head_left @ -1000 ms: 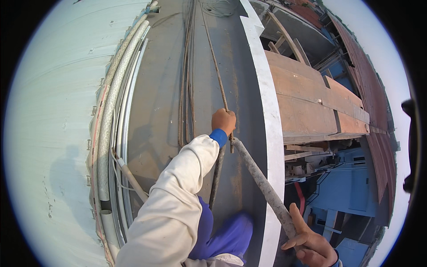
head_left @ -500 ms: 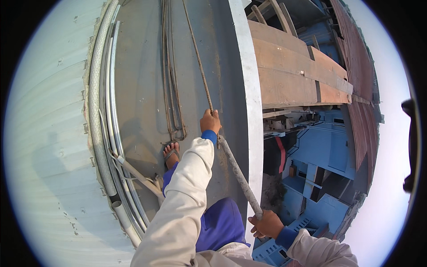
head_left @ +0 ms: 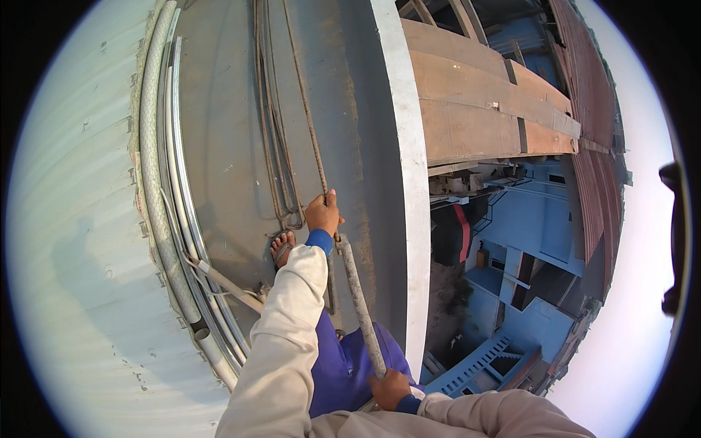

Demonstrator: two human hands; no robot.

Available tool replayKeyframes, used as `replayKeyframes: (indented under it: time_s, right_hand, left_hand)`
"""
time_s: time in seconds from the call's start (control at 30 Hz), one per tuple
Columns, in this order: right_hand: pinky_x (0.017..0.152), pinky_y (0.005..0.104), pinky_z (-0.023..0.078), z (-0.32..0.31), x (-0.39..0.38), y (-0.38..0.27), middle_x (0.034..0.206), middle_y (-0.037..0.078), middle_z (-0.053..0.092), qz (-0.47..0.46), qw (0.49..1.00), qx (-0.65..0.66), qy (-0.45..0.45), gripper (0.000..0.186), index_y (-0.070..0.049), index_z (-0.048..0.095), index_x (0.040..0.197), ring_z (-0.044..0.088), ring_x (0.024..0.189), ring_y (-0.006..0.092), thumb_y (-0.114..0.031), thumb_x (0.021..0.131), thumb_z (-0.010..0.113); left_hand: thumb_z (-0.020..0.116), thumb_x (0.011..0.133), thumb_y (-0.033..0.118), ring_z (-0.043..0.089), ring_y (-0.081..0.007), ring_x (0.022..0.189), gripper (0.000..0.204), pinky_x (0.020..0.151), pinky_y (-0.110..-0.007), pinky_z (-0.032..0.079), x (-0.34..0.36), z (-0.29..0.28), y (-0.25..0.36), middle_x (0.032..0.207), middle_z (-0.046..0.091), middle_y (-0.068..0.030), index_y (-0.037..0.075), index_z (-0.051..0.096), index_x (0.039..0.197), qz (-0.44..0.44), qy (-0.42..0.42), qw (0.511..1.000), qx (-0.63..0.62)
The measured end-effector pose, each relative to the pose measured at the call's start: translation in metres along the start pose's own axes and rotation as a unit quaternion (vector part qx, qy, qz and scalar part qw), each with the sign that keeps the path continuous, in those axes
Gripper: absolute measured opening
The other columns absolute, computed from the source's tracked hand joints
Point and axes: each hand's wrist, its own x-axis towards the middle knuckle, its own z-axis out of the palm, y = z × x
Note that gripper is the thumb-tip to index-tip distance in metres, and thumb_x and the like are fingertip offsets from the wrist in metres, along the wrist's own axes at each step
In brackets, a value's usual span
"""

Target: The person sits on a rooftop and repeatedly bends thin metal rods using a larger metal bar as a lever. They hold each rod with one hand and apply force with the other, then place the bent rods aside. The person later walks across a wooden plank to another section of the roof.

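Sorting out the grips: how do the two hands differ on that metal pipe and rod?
The left hand reaches far forward, arm outstretched, gripping where the thin rusty rod meets the grey pipe. The right hand sits close to the body, clenched on the pipe's near end. Both are closed around it.

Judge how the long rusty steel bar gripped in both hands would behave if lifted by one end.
The steel bar is very long and thin, so it would probably sag and whip. Its rusty surface likely grips well in the left hand and right hand. Being round, it may roll on the slab.
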Motion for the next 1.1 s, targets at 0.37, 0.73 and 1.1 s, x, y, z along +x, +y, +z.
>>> replayKeyframes:
  time_s: [0.37, 0.73, 1.1]
  right_hand:
    - [0.084, 0.0497, 0.056, 0.025, 0.039, 0.028, 0.09, 0.028, 0.072, 0.047, 0.999, 0.002, 0.025, 0.052, 0.003, 0.07, 0.103, 0.072, 0.089, 0.0445, -0.045, 0.084, 0.068]
    - [0.079, 0.0459, 0.059, 0.093, 0.105, 0.089, 0.084, 0.022, 0.073, 0.015, 0.997, 0.056, 0.052, 0.051, -0.003, 0.072, 0.107, 0.074, 0.082, 0.0373, -0.046, 0.08, 0.074]
    - [0.067, 0.054, 0.051, 0.209, 0.259, 0.112, 0.093, 0.024, 0.064, -0.029, 0.984, 0.034, 0.174, 0.047, -0.007, 0.071, 0.107, 0.062, 0.073, 0.043, -0.049, 0.087, 0.075]
  left_hand:
    - [0.057, 0.103, 0.033, 0.07, -0.0214, 0.052, 0.045, 0.049, -0.033, 0.05, 0.003, -0.004, -0.001, 0.059, 0.062, -0.0078, -0.001, 0.062, 0.074, 0.032, -0.005, 0.999, -0.038]
    - [0.055, 0.104, 0.026, 0.073, -0.0219, 0.055, 0.04, 0.049, -0.03, 0.051, 0.009, -0.018, -0.011, 0.059, 0.063, -0.0079, -0.001, 0.061, 0.076, 0.081, -0.04, 0.993, -0.075]
    - [0.054, 0.103, 0.023, 0.067, -0.0179, 0.057, 0.032, 0.057, -0.029, 0.055, 0.019, -0.025, -0.026, 0.064, 0.054, -0.0018, 0.002, 0.059, 0.08, 0.112, -0.049, 0.984, -0.126]
